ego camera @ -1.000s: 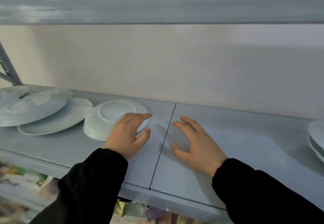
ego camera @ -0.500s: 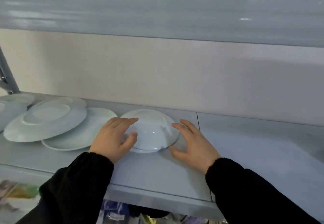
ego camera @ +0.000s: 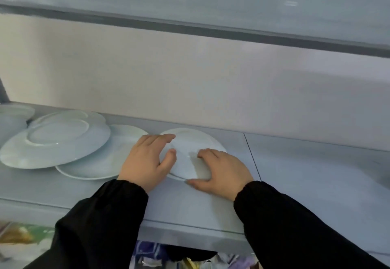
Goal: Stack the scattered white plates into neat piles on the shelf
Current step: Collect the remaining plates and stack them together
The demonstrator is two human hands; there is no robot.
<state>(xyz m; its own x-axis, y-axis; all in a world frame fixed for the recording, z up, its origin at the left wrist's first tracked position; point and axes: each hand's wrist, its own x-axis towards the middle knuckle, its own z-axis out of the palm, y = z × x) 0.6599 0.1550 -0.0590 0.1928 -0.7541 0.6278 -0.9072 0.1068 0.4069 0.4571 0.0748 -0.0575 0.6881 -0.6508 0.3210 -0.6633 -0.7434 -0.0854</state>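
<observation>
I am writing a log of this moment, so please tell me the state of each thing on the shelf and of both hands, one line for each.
Small plate pile: upside down, held at both sides.
Left hand: fingers curled over the pile's left edge.
Right hand: gripping the pile's right front edge.
Large plate: upside down, lying askew across other plates.
Lower large plate: flat, partly covered.
Far-left plates: cut off by the frame.
Shelf: bare at the right.
</observation>
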